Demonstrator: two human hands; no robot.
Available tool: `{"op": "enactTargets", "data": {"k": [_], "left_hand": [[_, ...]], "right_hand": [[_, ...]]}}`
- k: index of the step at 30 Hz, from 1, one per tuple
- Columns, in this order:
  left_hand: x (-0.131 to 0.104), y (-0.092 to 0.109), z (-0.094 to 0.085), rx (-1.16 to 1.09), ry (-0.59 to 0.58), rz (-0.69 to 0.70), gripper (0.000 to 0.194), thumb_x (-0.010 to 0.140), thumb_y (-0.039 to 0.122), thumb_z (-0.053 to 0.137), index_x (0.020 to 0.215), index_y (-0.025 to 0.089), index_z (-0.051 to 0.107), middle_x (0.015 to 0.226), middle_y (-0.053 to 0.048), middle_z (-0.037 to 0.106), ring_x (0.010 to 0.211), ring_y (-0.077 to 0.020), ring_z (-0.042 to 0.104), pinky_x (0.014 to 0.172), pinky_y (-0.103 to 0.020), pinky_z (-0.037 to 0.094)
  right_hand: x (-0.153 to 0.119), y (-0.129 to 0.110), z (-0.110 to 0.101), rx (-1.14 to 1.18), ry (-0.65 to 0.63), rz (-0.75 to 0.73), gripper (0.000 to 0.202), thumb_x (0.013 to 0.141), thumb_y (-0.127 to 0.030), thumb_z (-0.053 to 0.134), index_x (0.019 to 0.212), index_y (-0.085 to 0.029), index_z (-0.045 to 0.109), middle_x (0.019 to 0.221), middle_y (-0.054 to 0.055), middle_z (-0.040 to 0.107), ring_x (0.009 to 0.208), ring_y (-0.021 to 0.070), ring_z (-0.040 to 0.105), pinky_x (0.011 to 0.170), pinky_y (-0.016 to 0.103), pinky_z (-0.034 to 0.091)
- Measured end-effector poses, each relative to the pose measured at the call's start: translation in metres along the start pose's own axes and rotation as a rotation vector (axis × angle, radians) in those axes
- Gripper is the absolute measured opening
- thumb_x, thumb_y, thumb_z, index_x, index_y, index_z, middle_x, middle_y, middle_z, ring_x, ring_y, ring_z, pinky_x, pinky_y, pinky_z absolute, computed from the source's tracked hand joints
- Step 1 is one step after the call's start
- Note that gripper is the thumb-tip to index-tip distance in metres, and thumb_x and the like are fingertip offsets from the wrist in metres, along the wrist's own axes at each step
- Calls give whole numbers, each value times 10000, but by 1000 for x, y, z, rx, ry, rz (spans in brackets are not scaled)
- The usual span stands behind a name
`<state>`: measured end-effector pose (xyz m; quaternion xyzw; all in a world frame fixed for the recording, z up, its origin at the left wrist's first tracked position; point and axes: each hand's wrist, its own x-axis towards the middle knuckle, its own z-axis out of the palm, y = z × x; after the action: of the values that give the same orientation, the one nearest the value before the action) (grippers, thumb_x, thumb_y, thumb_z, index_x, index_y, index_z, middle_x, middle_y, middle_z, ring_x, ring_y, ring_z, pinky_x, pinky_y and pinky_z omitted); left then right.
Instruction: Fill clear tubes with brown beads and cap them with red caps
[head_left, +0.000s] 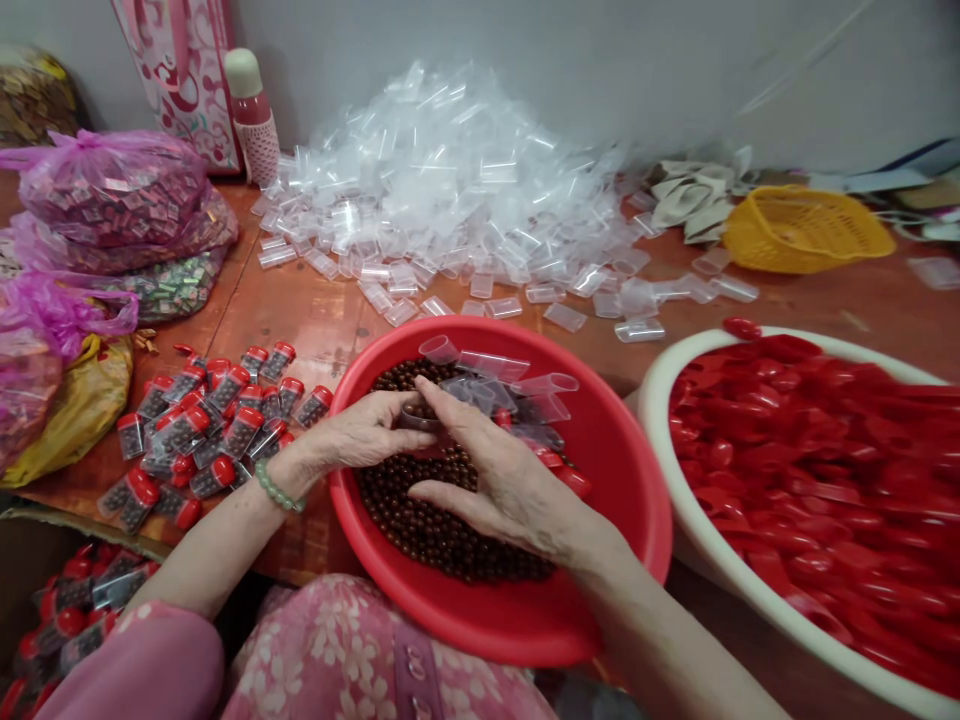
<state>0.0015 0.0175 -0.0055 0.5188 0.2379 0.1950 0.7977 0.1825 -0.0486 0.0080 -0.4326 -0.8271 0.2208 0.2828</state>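
Over a red basin [637, 520] of small dark brown balls [450, 540], my left hand [367, 430] is closed round a small clear plastic container [420, 418]. A few brown balls show at its mouth. My right hand [510, 475] is beside it, fingers stretched out and thumb apart. Its fingertips reach over the container, and whether they touch it is hard to see. Inside the basin, behind my right hand, lie loose clear containers [491, 368] and some red-capped pieces [574, 482].
Left of the basin are filled red-capped containers [244, 430]. Behind it rises a heap of clear containers [465, 190]. A white tub [652, 400] of red plastic parts [825, 480] stands right. Also around are a yellow basket [806, 255], purple bags [112, 195] and a bottle [251, 110].
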Motion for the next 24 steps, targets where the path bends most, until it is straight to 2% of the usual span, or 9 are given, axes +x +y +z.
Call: {"op": "enactTargets", "data": {"k": [3,6,8,11,13,17,21,24], "left_hand": [[0,3,1,-18,13,-17,387,711,377,789,979,129,660,927,-57,690,803,-131,620,844,-302,487],[-1,4,1,-5,26,-14,409,693,370,801,988,122,662,915,-57,692,803,-136,617,821,-295,485],[-1,4,1,37,35,-4,407,699,357,795,1003,117,669,919,-58,695,838,-147,613,838,-299,474],[-3,2,0,110,54,0,370,722,337,773,1007,118,685,905,-49,694,816,-139,600,813,-283,463],[-4,1,-1,127,33,-8,353,726,327,768,1002,120,693,898,-46,695,801,-135,598,795,-276,462],[-3,-1,-3,153,-58,-11,365,699,363,787,946,108,701,820,-25,679,767,-127,583,760,-265,454],[-1,-2,-4,205,-149,-22,411,631,450,816,809,101,692,697,18,625,646,-87,511,656,-234,426],[0,-2,-4,232,-180,-40,449,597,501,818,734,101,670,607,41,560,581,-68,453,577,-216,378]], "right_hand": [[-1,1,-1,12,57,42,862,855,-350,656,1542,-215,154,1518,182,379,1364,300,430,1081,513,423],[-1,3,-2,29,55,-1,785,853,-330,660,1516,-218,256,1467,167,462,1333,290,472,1073,504,435],[-2,4,-3,67,63,-22,668,866,-312,646,1465,-219,365,1417,155,523,1305,275,506,1060,489,452],[1,4,-7,132,179,-11,405,895,-287,603,1294,-240,553,1354,128,579,1254,261,551,1041,480,465],[5,2,-11,134,204,-25,286,902,-261,584,1186,-248,614,1276,114,620,1191,251,589,1010,464,484],[14,-3,-16,72,127,-72,206,872,-235,628,1077,-228,630,1015,85,627,962,207,626,819,364,546],[21,-7,-15,47,20,-109,132,876,-241,625,1007,-221,615,901,48,568,799,162,579,692,301,513],[23,-10,-13,41,1,-97,76,871,-251,634,922,-211,594,807,15,533,726,144,540,643,274,473]]}}
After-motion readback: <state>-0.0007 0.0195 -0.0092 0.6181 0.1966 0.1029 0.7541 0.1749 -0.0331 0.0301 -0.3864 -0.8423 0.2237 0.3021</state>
